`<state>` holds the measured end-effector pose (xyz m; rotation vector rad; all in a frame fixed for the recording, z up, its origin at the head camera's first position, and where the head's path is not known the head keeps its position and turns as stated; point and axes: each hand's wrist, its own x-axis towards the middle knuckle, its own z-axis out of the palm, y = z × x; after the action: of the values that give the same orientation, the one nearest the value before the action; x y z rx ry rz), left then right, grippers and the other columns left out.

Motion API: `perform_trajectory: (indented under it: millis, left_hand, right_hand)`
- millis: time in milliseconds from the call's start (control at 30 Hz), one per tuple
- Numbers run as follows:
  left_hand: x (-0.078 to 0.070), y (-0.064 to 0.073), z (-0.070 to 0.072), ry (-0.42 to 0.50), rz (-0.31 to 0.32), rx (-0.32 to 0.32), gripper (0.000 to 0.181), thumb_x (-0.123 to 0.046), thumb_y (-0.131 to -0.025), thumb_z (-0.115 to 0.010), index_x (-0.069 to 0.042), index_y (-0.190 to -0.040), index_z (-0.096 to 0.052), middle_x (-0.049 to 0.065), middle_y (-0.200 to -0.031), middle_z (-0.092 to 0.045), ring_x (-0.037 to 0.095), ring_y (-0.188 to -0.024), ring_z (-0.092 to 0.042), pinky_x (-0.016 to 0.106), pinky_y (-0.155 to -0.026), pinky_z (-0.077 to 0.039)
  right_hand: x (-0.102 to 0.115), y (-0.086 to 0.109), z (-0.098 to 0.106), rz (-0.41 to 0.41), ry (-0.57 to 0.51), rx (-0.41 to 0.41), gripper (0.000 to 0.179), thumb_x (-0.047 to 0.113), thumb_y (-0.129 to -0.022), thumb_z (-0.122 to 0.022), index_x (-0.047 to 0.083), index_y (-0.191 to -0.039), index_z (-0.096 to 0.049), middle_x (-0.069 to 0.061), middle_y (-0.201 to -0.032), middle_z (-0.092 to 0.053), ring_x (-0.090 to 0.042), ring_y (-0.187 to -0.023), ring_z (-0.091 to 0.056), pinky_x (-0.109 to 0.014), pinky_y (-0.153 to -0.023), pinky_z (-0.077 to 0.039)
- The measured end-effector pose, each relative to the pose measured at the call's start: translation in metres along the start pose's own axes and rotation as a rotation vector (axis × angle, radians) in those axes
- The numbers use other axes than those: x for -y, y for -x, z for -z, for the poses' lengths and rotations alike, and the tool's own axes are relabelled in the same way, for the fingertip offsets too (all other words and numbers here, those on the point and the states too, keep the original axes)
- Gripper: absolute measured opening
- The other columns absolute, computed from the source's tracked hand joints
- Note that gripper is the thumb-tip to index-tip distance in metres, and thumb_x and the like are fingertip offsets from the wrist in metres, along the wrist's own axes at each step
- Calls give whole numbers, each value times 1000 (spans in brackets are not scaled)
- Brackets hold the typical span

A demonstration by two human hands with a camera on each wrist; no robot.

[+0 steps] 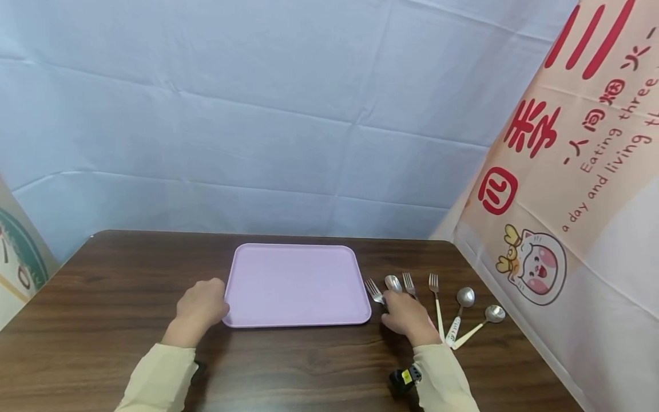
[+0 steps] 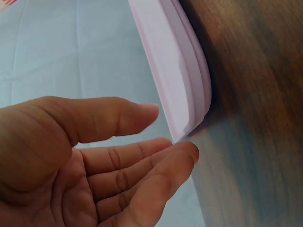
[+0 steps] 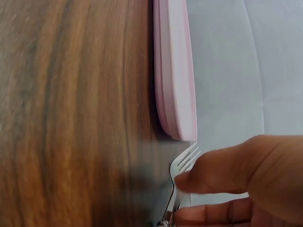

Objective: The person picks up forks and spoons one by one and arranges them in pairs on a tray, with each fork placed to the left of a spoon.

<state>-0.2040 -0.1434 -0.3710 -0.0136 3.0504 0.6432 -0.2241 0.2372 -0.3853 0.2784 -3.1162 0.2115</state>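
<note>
Leftmost fork (image 1: 377,296): beside the tray's (image 1: 297,286) right edge, in the desk's (image 1: 304,366) right half.
Right hand (image 1: 407,316): over that fork (grasp impossible to tell), apparently reaching; the next move calls for a secure pinch.
Left hand (image 1: 202,303): loose, empty, by the tray's near left corner.

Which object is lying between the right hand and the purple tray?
In the head view, a fork lies between the right hand and the purple tray, its tines nearest the tray.
</note>
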Motion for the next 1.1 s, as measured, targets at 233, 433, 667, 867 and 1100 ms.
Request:
perform_trajectory:
  millis: [233, 433, 667, 867, 1100]
  left_hand:
    - [1, -1, -5, 8, -1, -1, 7, 2, -76, -53, 4, -81, -57, 21, -77, -58, 29, -63, -51, 44, -51, -43]
    - [4, -3, -11, 26, -31, -22, 11, 7, -78, -49, 8, -84, -57, 22, -78, -58, 28, -62, -51, 43, -52, -43]
    - [3, -5, -14, 32, -48, -18, 10, 12, -71, -54, 8, -80, -55, 17, -68, -54, 27, -57, -50, 37, -49, -43]
    - [3, -7, -15, 31, -62, -41, 7, 11, -72, -53, 7, -77, -55, 17, -68, -54, 27, -57, -48, 38, -49, -42]
    - [4, -6, -16, 30, -61, -28, 6, 12, -72, -54, 8, -76, -54, 15, -65, -52, 27, -56, -48, 36, -48, -42]
  right_hand:
    - [-8, 10, 3, -58, -37, 77, 15, 1, -68, -62, 7, -77, -51, -5, -68, -51, -22, -60, -46, -40, -52, -39]
    - [-14, 14, 6, -77, -21, 98, 14, 0, -67, -62, 6, -76, -51, -7, -72, -54, -24, -61, -48, -42, -54, -40]
    - [-16, 16, 6, -98, -12, 121, 17, -2, -66, -62, 7, -71, -48, -5, -65, -49, -23, -57, -46, -40, -50, -38]
    - [-16, 17, 6, -90, -8, 120, 18, -3, -66, -62, 7, -69, -48, -5, -63, -48, -22, -57, -45, -37, -50, -37]
    - [-15, 21, 6, -53, -39, 100, 19, -3, -61, -62, 7, -67, -46, -4, -61, -46, -21, -55, -43, -34, -50, -36]
